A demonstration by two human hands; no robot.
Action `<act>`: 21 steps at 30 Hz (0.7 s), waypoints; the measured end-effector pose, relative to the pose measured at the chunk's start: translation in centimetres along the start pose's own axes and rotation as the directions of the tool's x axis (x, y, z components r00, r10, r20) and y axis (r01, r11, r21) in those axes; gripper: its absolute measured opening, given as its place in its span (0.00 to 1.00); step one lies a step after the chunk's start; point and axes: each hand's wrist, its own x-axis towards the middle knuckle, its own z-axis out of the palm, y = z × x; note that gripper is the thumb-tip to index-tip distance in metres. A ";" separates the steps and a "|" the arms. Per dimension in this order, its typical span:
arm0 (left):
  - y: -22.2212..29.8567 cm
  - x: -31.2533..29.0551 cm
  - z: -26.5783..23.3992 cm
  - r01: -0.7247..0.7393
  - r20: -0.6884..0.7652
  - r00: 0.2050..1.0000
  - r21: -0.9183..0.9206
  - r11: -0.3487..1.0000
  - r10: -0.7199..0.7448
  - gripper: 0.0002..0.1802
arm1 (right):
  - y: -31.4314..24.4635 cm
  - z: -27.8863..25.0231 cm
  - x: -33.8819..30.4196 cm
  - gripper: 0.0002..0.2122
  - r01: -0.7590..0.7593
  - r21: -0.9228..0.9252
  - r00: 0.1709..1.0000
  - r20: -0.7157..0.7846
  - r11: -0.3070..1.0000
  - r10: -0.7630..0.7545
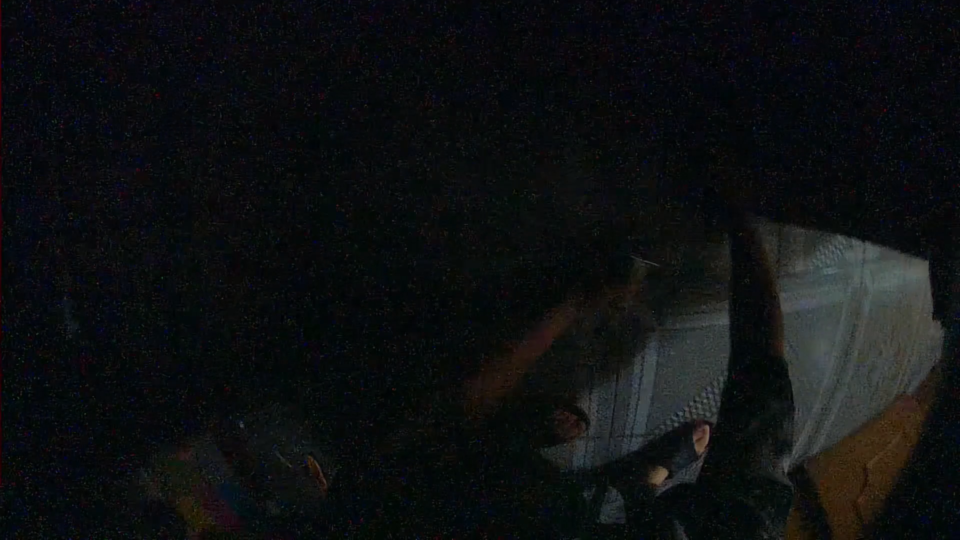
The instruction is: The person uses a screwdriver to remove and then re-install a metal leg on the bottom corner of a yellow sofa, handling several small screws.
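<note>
Most of the view is too dark to make out. My right forearm [757, 305], in a dark sleeve lower down, reaches up across a pale patterned cloth [835, 330]. Beyond the cloth's far edge, my right hand is lost in the dark. My left forearm [525, 352] slants up and rightward, dimly lit, and its hand fades into shadow left of the cloth. A thin pale streak [646, 261] shows near that hand; its kind is unclear. The fingers of both hands, and anything in them, are hidden by the darkness.
An orange-brown surface [868, 450] borders the cloth at the lower right. Small patches of bare skin [700, 437] show beside dark clothing at the bottom. Dim coloured shapes [215, 500] lie at the lower left, too dark to name.
</note>
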 end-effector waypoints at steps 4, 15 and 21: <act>-0.5 -1.6 0.0 -0.040 -0.036 0.999 -0.016 0.999 0.040 0.31 | 0.3 0.2 -0.4 0.18 -0.008 -0.020 1.000 -0.005 1.000 0.008; 1.8 -1.8 -1.5 -0.029 -0.020 0.999 -0.039 0.999 0.028 0.30 | 0.5 -1.2 -2.7 0.19 -0.042 -0.029 0.994 -0.097 0.999 0.039; 4.7 0.2 -3.4 0.018 0.076 0.997 0.012 1.000 -0.019 0.29 | -2.6 1.2 -5.5 0.19 0.002 -0.029 0.983 -0.182 1.000 -0.007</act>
